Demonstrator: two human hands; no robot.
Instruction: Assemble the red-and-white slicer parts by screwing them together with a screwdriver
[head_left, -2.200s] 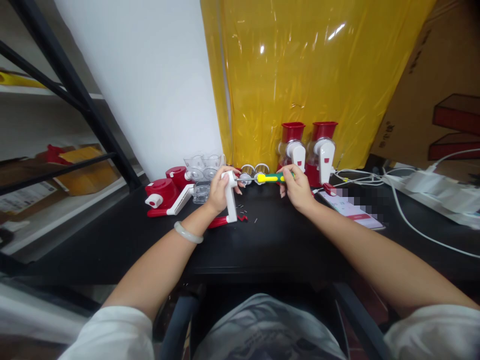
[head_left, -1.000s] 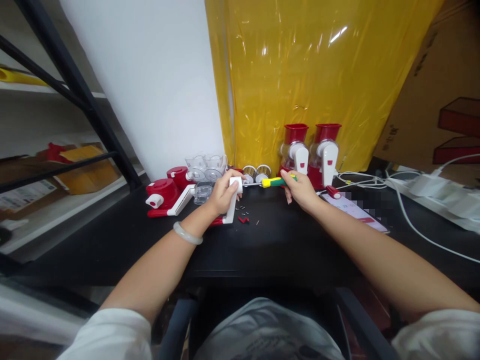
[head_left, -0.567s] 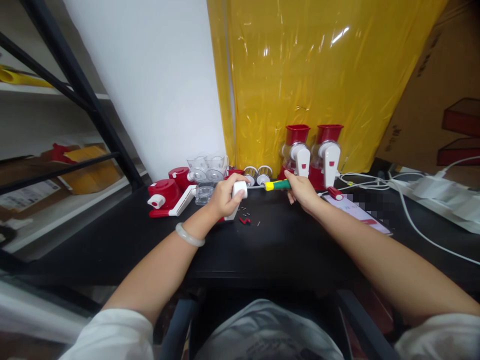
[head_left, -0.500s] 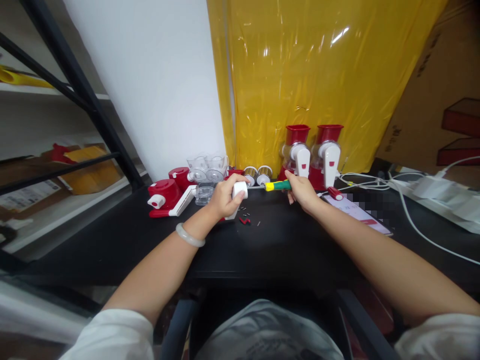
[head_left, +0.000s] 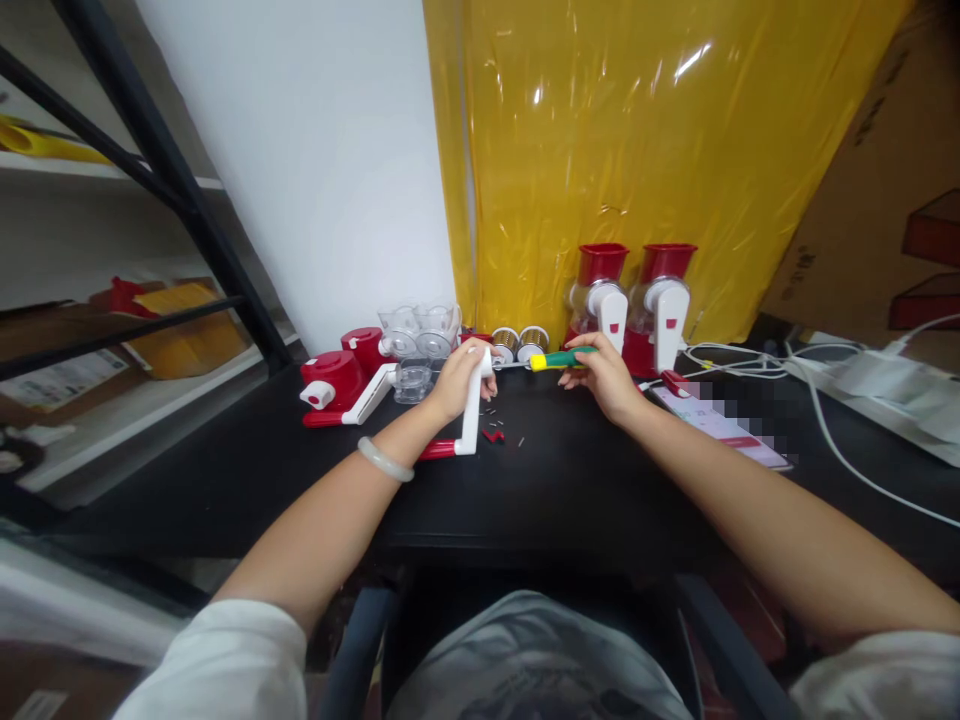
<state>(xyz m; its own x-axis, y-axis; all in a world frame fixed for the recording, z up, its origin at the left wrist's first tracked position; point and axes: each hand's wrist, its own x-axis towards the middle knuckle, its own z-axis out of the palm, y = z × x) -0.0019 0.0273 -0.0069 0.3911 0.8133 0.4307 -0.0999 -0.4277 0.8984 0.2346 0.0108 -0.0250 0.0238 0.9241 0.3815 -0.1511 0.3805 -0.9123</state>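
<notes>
My left hand (head_left: pixel 460 382) is closed around the upper end of a white crank handle (head_left: pixel 471 418), whose red grip (head_left: pixel 439 450) points left at its lower end. Held by the fingers of my right hand (head_left: pixel 602 378) is a screwdriver (head_left: pixel 561 359) with a green and yellow handle. Its shaft runs left to the crank's upper end; whether the tip touches a screw there I cannot tell. Below the hands, several small screws (head_left: pixel 493 412) and a small red plastic part (head_left: pixel 493 437) lie on the black table (head_left: pixel 570 490).
Two red and white rotary graters (head_left: pixel 602 290) stand at the back right. Left are red grater bases (head_left: pixel 330 380) and clear plastic housings (head_left: pixel 417 335). Metal drums (head_left: pixel 532 343) sit behind the hands. A phone (head_left: pixel 724 425) and white cables (head_left: pixel 739 360) lie on the right.
The crank handle has turned in my left hand, so its arm and red grip now show hanging downward. My right hand has shifted its hold on the screwdriver, its fingers more spread.
</notes>
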